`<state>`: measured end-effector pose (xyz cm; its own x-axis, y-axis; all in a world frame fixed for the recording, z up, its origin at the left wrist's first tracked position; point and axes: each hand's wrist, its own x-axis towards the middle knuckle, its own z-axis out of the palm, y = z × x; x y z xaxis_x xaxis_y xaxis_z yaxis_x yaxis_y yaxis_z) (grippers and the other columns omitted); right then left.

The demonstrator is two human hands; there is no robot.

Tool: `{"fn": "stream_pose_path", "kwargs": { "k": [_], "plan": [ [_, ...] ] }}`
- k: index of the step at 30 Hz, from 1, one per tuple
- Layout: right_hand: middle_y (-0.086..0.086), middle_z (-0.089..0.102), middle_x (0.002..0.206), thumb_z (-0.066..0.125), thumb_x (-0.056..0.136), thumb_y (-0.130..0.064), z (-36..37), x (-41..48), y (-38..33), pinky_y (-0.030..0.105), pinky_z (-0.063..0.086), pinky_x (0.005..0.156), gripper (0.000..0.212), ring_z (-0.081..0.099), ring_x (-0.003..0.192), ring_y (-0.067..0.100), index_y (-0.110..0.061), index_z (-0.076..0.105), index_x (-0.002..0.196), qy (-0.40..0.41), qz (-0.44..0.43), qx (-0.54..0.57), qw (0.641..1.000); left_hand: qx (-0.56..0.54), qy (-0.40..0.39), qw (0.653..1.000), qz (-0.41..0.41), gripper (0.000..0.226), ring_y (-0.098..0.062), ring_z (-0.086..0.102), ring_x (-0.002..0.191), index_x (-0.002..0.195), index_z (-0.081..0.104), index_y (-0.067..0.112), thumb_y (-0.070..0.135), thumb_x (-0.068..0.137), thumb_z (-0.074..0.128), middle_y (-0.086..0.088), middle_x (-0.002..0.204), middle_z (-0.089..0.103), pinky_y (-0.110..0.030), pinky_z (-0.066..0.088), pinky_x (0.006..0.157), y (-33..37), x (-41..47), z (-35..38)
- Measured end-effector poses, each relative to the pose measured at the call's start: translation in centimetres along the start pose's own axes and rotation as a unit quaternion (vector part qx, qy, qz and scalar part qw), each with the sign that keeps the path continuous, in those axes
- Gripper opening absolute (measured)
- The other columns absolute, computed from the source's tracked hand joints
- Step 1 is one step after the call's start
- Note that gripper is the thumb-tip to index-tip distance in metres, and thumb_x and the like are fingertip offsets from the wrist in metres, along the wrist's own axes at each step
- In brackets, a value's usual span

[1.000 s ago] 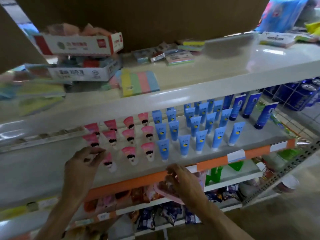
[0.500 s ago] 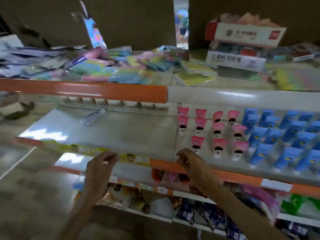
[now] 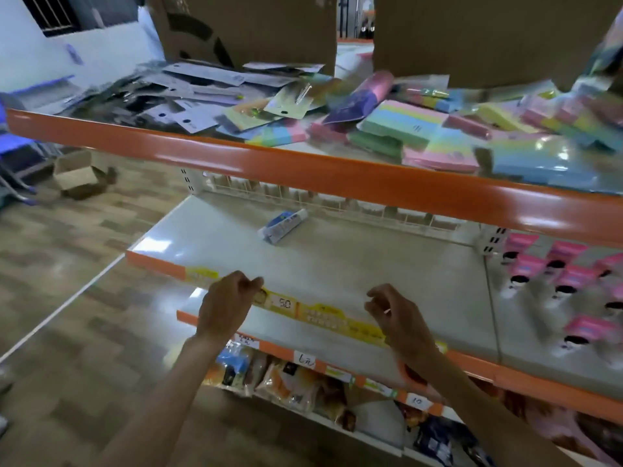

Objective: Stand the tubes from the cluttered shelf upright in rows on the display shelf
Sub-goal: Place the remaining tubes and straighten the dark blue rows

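One head-worn camera looks forward and down from close in front of the shelf [image 3: 337, 264], facing its front edge at an angle. The top shelf's orange lip [image 3: 303, 166] crosses the upper frame; the floor [image 3: 67, 298] fills the left side.

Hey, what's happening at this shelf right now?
A person is stocking tubes on a store shelf. Both hands are empty: the left hand and right hand hover, loosely curled, over the front edge of the middle shelf. One blue and white tube lies on its side near the back of that shelf. To the right, pink tubes stand upright in rows. The shelf above is piled with sticky notes and packets.
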<state>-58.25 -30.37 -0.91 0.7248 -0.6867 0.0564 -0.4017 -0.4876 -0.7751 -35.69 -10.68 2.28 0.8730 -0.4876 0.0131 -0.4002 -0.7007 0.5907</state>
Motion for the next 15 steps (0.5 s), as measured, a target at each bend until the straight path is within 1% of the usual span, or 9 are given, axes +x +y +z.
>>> {"fn": "stream_pose_path", "kwargs": {
  "k": [3,6,8,11,13,15],
  "plan": [
    [-0.004,0.065,0.084,0.064,0.089,-0.02,2.4,2.9,-0.5,0.032,0.048,0.072,0.013,0.06,0.077,0.014,-0.019,0.061,0.102,0.007,0.006,-0.011,1.0,-0.01,-0.019,1.0,0.02,0.019,-0.015,0.062,0.078,0.083,0.062,0.02,0.039,0.087,0.065,0.005,0.081,0.068,-0.026,0.041,0.066,-0.5,4.5,1.0],
    [-0.003,0.064,0.085,0.064,0.089,-0.019,4.3,6.3,-1.6,0.031,0.046,0.071,0.014,0.058,0.077,0.014,-0.017,0.062,0.103,-0.001,0.005,-0.022,1.0,0.029,-0.034,0.999,0.028,0.012,-0.018,0.064,0.085,0.087,0.066,0.022,0.034,0.085,0.065,0.004,0.087,0.07,-0.027,0.042,0.069,-0.4,8.2,2.1],
    [-0.002,0.064,0.088,0.062,0.09,-0.018,5.8,9.4,-2.5,0.029,0.045,0.071,0.015,0.057,0.08,0.015,-0.016,0.061,0.105,-0.016,0.006,-0.021,1.0,0.046,-0.042,0.997,0.039,0.013,-0.022,0.064,0.091,0.092,0.067,0.02,0.03,0.085,0.065,0.002,0.092,0.071,-0.028,0.042,0.072,-0.4,10.7,2.7],
    [0.001,0.066,0.096,0.058,0.092,-0.016,8.5,14.0,-3.5,0.035,0.05,0.078,0.016,0.06,0.087,0.017,-0.016,0.062,0.108,-0.03,0.004,-0.041,0.999,0.062,-0.028,0.997,0.047,0.023,-0.024,0.061,0.101,0.103,0.064,0.014,0.025,0.084,0.068,-0.003,0.103,0.069,-0.032,0.044,0.082,-1.1,14.0,3.6],
    [0.003,0.067,0.101,0.058,0.092,-0.017,10.2,16.3,-4.6,0.035,0.052,0.079,0.018,0.061,0.087,0.018,-0.015,0.061,0.11,-0.034,0.012,-0.057,0.998,0.075,-0.032,0.996,0.035,0.028,-0.024,0.059,0.105,0.109,0.061,0.012,0.025,0.085,0.068,-0.005,0.109,0.066,-0.034,0.044,0.086,-2.0,16.4,4.1],
    [0.007,0.067,0.105,0.058,0.092,-0.019,12.4,18.8,-5.3,0.035,0.052,0.078,0.022,0.062,0.087,0.019,-0.013,0.061,0.113,-0.05,0.045,-0.057,0.996,0.095,-0.043,0.994,0.023,0.034,-0.025,0.058,0.11,0.116,0.057,0.012,0.027,0.087,0.066,-0.006,0.116,0.063,-0.035,0.044,0.089,-3.0,18.8,4.9]
  ]
}}
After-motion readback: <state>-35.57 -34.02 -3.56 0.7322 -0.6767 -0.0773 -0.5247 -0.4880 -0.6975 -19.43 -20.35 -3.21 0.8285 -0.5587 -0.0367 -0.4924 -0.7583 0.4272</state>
